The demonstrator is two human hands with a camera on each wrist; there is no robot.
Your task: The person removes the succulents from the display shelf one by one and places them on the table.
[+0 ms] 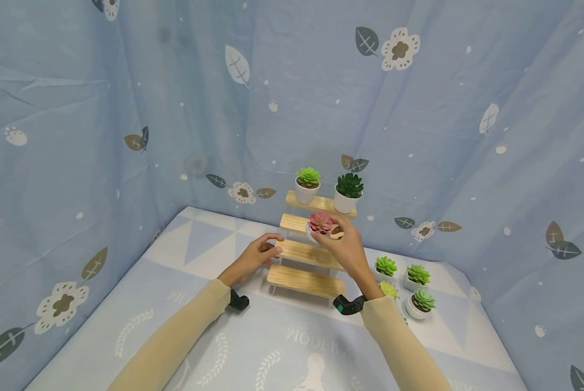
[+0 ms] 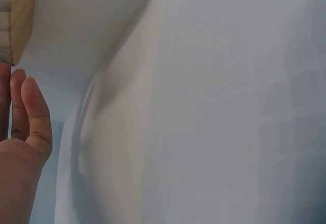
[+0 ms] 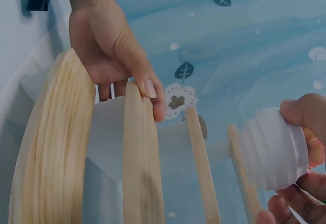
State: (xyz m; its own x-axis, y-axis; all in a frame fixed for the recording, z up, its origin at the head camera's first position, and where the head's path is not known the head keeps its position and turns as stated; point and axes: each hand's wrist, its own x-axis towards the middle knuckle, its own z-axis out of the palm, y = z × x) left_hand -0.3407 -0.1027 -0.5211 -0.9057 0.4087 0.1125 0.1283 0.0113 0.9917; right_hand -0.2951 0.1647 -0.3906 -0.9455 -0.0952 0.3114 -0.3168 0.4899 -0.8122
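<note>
In the head view my right hand (image 1: 349, 247) holds a pink succulent (image 1: 320, 222) in a white pot, close to the second-highest board of a stepped wooden plant stand (image 1: 305, 280). The right wrist view shows that ribbed white pot (image 3: 272, 150) between thumb and fingers. My left hand (image 1: 253, 259) grips the left end of the second-lowest board, its thumb (image 3: 148, 88) lying on the board in the right wrist view. On the top board stand a light green succulent (image 1: 308, 185) and a dark green succulent (image 1: 348, 193), both in white pots.
Right of the stand, several green potted succulents (image 1: 420, 306) are grouped on the patterned tablecloth (image 1: 316, 347), some partly hidden by my right forearm. Blue curtains (image 1: 292, 108) with leaves and flowers close off the back and sides.
</note>
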